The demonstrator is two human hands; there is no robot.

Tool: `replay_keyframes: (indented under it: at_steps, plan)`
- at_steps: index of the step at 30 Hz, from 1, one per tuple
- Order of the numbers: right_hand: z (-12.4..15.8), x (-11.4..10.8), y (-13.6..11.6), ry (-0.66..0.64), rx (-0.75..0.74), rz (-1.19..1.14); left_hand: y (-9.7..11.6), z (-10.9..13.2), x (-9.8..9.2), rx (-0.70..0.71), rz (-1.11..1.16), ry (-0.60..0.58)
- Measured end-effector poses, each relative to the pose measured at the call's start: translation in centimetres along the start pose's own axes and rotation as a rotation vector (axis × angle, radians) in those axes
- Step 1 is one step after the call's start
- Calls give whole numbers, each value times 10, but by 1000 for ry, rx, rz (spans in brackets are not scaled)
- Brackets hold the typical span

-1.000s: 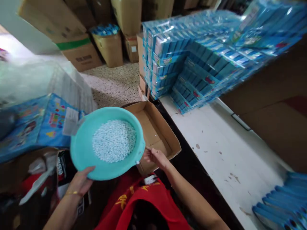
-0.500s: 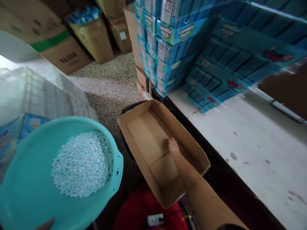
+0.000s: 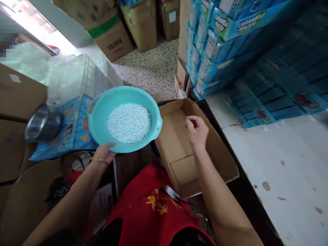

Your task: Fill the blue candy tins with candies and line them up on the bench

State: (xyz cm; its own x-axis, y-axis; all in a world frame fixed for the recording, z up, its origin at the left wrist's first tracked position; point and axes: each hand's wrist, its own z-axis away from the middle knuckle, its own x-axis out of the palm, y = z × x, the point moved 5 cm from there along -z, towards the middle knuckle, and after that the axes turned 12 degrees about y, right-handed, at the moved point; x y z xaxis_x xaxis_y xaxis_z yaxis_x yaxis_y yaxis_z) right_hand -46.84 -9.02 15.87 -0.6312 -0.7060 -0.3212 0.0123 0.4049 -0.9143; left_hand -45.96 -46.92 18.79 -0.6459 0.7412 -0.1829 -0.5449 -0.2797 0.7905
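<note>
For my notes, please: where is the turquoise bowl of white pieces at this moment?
In the head view, the turquoise bowl is held up by the left hand, just left of the open cardboard box.

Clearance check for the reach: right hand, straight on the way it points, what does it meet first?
Probably the far wall of the cardboard box, since the right hand hangs over its inside; depth is unclear, though.

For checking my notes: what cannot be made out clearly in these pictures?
Head view, the only one:
The white pieces in the basin: too small to show any markings.
The right hand: curled fingers hide whether it holds anything.
The left hand: the basin hides its fingers.
The blue boxes: cut off by the top edge.
The patch at the top left: pixelated.
</note>
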Motion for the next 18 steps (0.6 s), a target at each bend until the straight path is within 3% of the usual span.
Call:
replay_keyframes:
  at_steps: [2, 3, 5, 7, 8, 12, 15, 18]
  plan:
    - [-8, 22, -65, -207, -220, -71, 0, -8, 23, -11, 26, -58]
    - [-7, 26, -83, -244, -271, -58, 1, -14, 34, -16, 32, -88]
    - [3, 26, -91, -246, -258, 62, 3, -26, 56, -38, 27, -143]
    - [29, 20, -67, -225, -116, 300, 8, -40, 77, -68, 12, -202]
    - [48, 19, -50, -282, -36, 451, 13, -47, 87, -80, 6, -230]
    - [144, 31, 15, -830, 225, 906, 39, -74, 118, -92, 13, -285]
    - [186, 38, 39, -1031, 343, 1027, 56, -87, 129, -95, 46, -274]
    - [197, 46, 47, -1076, 367, 995, 70, -88, 135, -86, 94, -264]
